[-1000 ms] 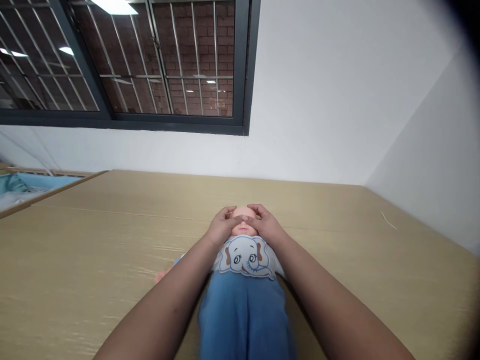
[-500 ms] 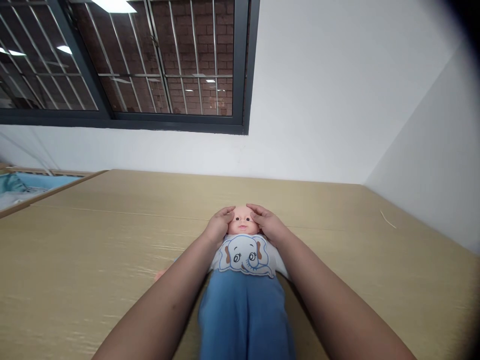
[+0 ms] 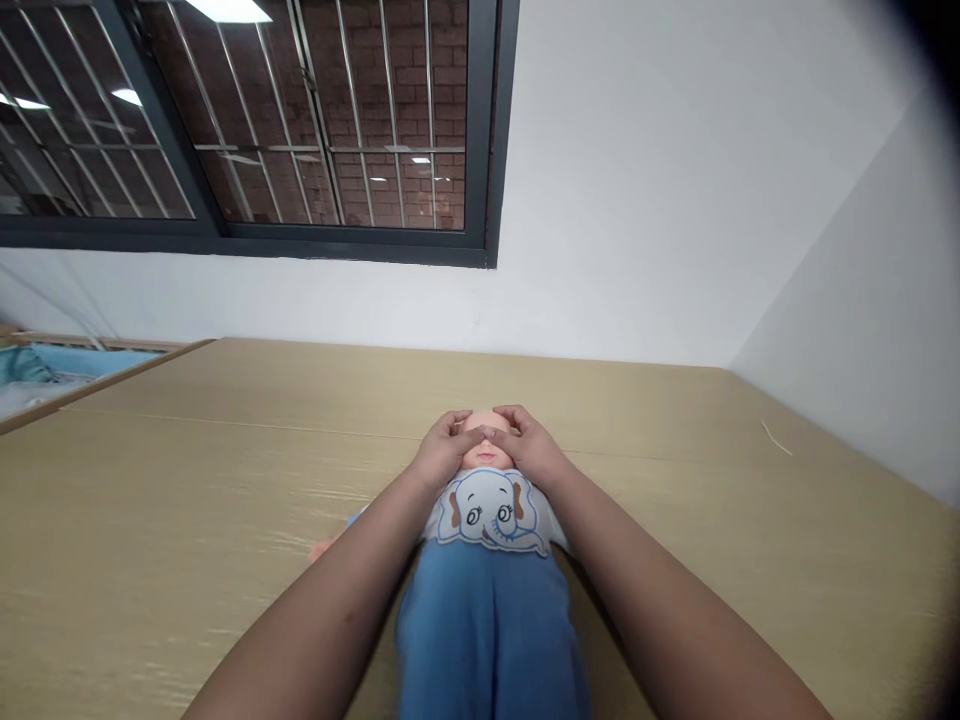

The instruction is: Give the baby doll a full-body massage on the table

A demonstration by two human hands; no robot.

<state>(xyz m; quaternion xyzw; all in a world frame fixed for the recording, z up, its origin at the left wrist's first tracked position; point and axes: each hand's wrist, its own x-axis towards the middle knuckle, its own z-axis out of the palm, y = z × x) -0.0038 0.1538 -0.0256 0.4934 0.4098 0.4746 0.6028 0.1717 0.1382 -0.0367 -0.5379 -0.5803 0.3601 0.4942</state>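
A baby doll (image 3: 486, 515) lies on its back, its head away from me. It wears a white top with an elephant face on the chest and blue trousers (image 3: 491, 630). My left hand (image 3: 446, 448) curves around one side of the doll's head (image 3: 486, 456), and my right hand (image 3: 529, 445) curves around the other. Both thumbs lie across the face and meet over the bridge of the nose, covering the eyes. The mouth shows below them. One doll hand (image 3: 321, 548) sticks out beyond my left forearm.
The doll rests on a broad tan surface (image 3: 225, 500) with a seam across it. A thin pale strip (image 3: 775, 438) lies at the right. Beyond the left edge is a blue-lined bin (image 3: 97, 362). White walls (image 3: 615, 200) and a barred window (image 3: 337, 130) stand behind.
Both thumbs have slid inward from the sides of the doll's face to its middle, and its eyes are now covered. The doll's body has stayed in place.
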